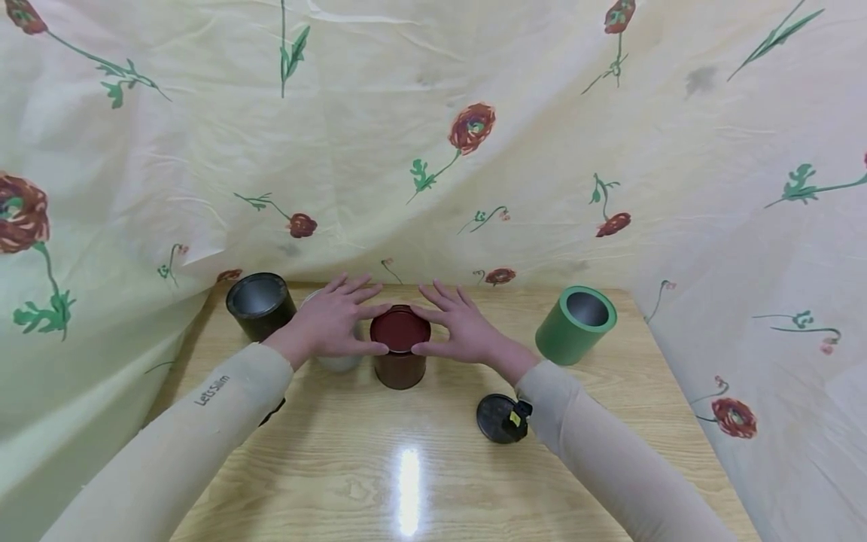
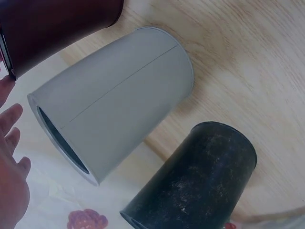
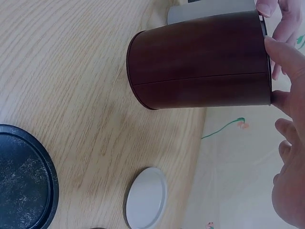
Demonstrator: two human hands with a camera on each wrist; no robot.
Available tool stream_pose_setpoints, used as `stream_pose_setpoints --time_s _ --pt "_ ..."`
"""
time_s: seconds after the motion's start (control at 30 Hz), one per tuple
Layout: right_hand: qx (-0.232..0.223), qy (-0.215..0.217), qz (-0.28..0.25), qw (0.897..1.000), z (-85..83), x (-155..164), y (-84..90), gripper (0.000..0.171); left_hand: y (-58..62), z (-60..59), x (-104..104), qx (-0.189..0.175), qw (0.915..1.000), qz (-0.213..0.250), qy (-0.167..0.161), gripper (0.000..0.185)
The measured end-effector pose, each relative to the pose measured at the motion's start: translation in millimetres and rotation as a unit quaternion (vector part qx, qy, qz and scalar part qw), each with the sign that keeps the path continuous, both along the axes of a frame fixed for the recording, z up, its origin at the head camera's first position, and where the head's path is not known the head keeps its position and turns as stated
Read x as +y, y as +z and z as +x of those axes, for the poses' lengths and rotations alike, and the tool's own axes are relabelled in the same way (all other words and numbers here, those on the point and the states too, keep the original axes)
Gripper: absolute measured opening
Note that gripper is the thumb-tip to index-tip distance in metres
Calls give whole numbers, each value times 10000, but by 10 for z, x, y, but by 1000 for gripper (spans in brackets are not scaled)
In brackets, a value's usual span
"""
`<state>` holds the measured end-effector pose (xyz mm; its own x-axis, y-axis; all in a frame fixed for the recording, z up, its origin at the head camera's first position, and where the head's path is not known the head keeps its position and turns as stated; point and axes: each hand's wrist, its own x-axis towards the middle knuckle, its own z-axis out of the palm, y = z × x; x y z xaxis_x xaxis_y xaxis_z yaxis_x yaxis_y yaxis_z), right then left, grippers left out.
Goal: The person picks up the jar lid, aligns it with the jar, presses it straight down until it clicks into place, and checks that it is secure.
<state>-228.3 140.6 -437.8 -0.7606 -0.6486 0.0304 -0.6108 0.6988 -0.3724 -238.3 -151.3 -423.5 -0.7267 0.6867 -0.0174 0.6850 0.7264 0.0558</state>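
A dark red canister [image 1: 400, 370] stands upright, its round red lid [image 1: 400, 330] on top at the rim. My left hand [image 1: 333, 320] touches the left edge of the lid with thumb and forefinger tips, its other fingers spread outward. From the right side, my right hand [image 1: 467, 329] touches the same edge with thumb and forefinger, the remaining fingers extended. Just left of the red canister is an open light grey canister [image 2: 114, 100], partly hidden by the left hand in the head view. Beyond the left wrist stands an open black canister [image 1: 260, 320].
A green canister [image 1: 565, 335] with an open top stands right of the right hand. Under the right wrist lies a black lid [image 1: 492, 419]. The right wrist view also shows a white lid [image 3: 147, 198] flat on the wooden table [image 1: 325, 459]. Flowered cloth [image 1: 379, 150] hangs behind and at both sides.
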Motion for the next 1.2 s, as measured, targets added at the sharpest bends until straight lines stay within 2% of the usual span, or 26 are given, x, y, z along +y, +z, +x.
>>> stream_pose_setpoints --time_s 0.17,0.5,0.87,1.07,1.2 --pt "96 -43 116 9999 1 -3 -25 76 -16 23 6 190 9994 -292 27 85" --pt "178 -71 193 9996 16 7 -38 78 -52 24 5 357 9986 -393 -15 86" --pt "425 39 6 9991 11 -9 -31 68 -33 50 9 270 9995 -159 -44 82" --pt "341 10 22 9994 11 -23 -31 66 -46 71 37 229 9996 130 -136 78" --pt "225 -44 24 9997 12 -31 -34 66 -50 80 44 156 9997 172 -72 77"
